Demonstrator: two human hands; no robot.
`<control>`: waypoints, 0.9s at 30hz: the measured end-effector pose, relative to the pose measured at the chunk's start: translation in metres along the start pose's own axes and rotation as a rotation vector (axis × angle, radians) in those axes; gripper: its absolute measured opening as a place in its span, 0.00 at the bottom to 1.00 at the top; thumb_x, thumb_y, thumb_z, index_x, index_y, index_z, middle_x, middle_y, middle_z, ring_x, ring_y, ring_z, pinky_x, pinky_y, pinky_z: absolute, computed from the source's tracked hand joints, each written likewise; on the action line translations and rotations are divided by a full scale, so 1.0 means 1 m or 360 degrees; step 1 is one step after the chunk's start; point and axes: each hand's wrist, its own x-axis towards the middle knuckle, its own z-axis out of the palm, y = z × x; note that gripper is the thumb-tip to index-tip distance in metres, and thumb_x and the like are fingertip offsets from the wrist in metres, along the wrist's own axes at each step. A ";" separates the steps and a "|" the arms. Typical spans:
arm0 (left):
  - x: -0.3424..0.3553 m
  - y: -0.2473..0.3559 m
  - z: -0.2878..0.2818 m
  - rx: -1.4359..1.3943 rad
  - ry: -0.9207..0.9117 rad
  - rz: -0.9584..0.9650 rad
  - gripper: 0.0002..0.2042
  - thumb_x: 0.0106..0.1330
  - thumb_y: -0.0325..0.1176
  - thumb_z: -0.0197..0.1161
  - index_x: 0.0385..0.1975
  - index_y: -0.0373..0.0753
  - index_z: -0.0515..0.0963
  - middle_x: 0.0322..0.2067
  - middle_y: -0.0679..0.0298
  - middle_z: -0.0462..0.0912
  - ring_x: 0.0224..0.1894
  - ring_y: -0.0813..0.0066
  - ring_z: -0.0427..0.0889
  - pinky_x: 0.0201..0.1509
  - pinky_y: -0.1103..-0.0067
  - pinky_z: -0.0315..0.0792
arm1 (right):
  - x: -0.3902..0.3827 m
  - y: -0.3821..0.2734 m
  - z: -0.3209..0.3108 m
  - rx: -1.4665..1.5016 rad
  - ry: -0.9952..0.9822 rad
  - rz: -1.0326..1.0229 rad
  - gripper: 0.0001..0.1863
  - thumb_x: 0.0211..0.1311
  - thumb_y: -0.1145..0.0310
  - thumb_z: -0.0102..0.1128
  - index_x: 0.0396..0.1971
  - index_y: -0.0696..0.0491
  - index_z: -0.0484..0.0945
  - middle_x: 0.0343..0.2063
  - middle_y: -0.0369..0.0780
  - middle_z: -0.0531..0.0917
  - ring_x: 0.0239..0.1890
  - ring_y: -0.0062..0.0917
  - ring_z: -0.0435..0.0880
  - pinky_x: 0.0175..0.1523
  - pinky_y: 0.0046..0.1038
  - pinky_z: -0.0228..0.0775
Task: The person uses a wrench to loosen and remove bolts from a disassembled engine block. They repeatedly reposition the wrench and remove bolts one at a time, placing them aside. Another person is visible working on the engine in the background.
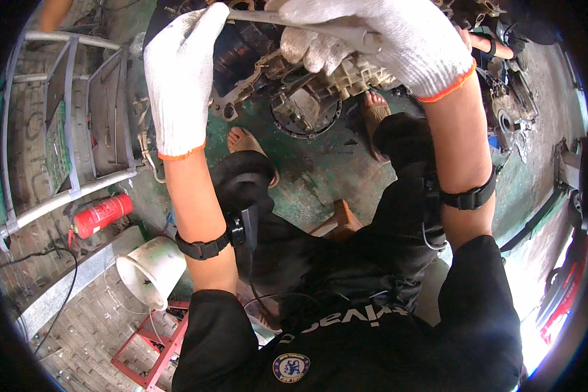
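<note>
Both my hands wear white knitted gloves with orange cuffs and are raised at the top of the view. Between them lies a long metal wrench [260, 17], roughly level. My left hand [181, 81] is closed, its fingertips pinching the wrench's left end. Bent fingers of my right hand [405, 46] close around the other end, partly covering it. Beneath the hands, a dismantled engine or gearbox with a pale metal casing [304, 108] stands on the floor between my feet. A flat, gasket-shaped metal part [242, 91] shows to its left.
Another person's arm [493, 47] reaches in at upper right, near loose metal parts [508, 124]. At left are a metal-framed rack [72, 193], a red fire extinguisher [103, 214], a white bucket [166, 261] on its side and a red metal frame [137, 375]. A cable [77, 264] trails nearby.
</note>
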 end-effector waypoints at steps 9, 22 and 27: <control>0.002 -0.002 0.004 -0.0091 -0.0013 -0.0081 0.19 0.70 0.40 0.68 0.51 0.29 0.84 0.44 0.61 0.88 0.47 0.77 0.82 0.58 0.80 0.71 | 0.002 0.010 -0.023 0.0068 0.0082 -0.0314 0.18 0.66 0.68 0.64 0.47 0.68 0.81 0.33 0.47 0.89 0.27 0.27 0.86 0.34 0.26 0.79; 0.005 -0.010 -0.002 0.0036 -0.0208 0.0236 0.16 0.72 0.36 0.61 0.52 0.32 0.84 0.48 0.57 0.88 0.52 0.70 0.84 0.61 0.77 0.72 | 0.010 0.069 0.071 0.0154 -0.0205 -0.0296 0.08 0.65 0.71 0.61 0.34 0.62 0.81 0.28 0.41 0.88 0.25 0.21 0.84 0.34 0.21 0.77; 0.011 -0.016 -0.012 0.0073 -0.0270 0.0674 0.16 0.72 0.38 0.59 0.48 0.34 0.86 0.42 0.57 0.89 0.43 0.67 0.87 0.52 0.76 0.76 | 0.007 0.072 0.095 0.0743 -0.0256 -0.0126 0.08 0.67 0.72 0.63 0.38 0.62 0.82 0.29 0.41 0.88 0.27 0.21 0.84 0.35 0.22 0.76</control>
